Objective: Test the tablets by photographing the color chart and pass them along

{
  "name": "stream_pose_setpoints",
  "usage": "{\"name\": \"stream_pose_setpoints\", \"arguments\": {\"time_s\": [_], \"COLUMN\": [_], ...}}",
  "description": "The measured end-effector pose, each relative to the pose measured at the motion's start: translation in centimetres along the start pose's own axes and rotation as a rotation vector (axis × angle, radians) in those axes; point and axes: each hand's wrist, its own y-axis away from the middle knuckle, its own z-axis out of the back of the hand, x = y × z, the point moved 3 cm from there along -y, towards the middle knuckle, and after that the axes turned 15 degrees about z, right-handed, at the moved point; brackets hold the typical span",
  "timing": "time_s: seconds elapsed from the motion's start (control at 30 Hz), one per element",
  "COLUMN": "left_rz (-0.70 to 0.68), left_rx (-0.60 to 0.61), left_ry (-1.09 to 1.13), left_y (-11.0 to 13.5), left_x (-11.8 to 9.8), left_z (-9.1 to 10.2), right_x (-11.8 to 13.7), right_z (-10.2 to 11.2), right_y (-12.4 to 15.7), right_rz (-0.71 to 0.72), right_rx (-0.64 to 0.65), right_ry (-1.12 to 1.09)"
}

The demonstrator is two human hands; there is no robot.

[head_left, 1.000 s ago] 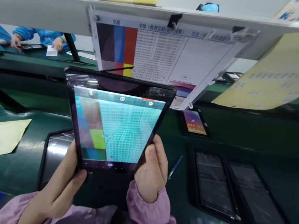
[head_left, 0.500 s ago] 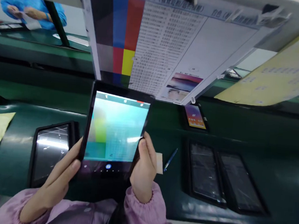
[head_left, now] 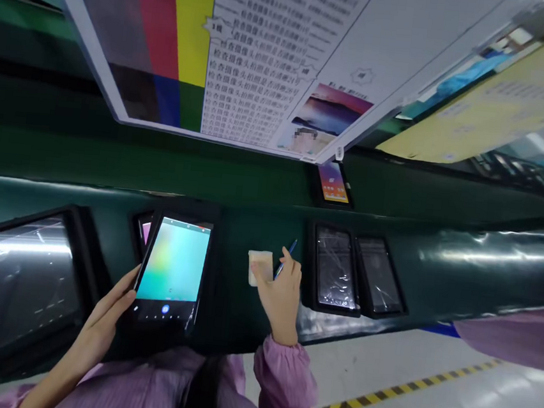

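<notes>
My left hand (head_left: 108,312) grips the lower left edge of a black tablet (head_left: 174,270), whose lit screen shows a blurred teal and green picture. The tablet is low over the dark green conveyor belt (head_left: 463,261). My right hand (head_left: 281,293) is off the tablet and rests to its right on the belt, fingers apart. Its thumb lies on a small white pad (head_left: 257,264) and its forefinger touches a blue pen (head_left: 289,256). Both my sleeves are pink-purple.
A colour and text test chart (head_left: 229,52) hangs overhead, with a yellow sheet (head_left: 484,102) to its right. On the belt lie a large dark tablet (head_left: 24,276), two dark tablets (head_left: 336,268) (head_left: 379,273) and a small lit phone (head_left: 334,183). Another person's purple sleeve (head_left: 514,333) is at the right.
The tablet has come down from in front of the chart to the belt. My right hand has let go of it and moved right to the white pad and pen. The view has tilted down.
</notes>
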Motion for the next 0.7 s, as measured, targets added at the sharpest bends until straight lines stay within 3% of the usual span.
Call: {"name": "stream_pose_setpoints", "arguments": {"time_s": [0.17, 0.4, 0.53, 0.7], "left_rz": [-0.044, -0.113, -0.156, -0.177], "left_rx": [0.014, 0.033, 0.03, -0.013], "left_ry": [-0.122, -0.212, -0.287, -0.363], "left_y": [0.1, 0.9, 0.7, 0.5], "left_x": [-0.9, -1.4, -1.3, -1.3], "left_z": [0.1, -0.7, -1.2, -1.3], "right_x": [0.1, 4.0, 5.7, 6.4], "right_z": [-2.7, -5.0, -6.5, -7.8], "right_y": [-1.7, -7.0, -8.2, -7.9], "right_rz": [-0.028, 0.307, 0.388, 0.442], "right_rx": [0.144, -0.062, -0.139, -0.134], "right_ry": [-0.136, -0.787, -0.889, -0.958]}}
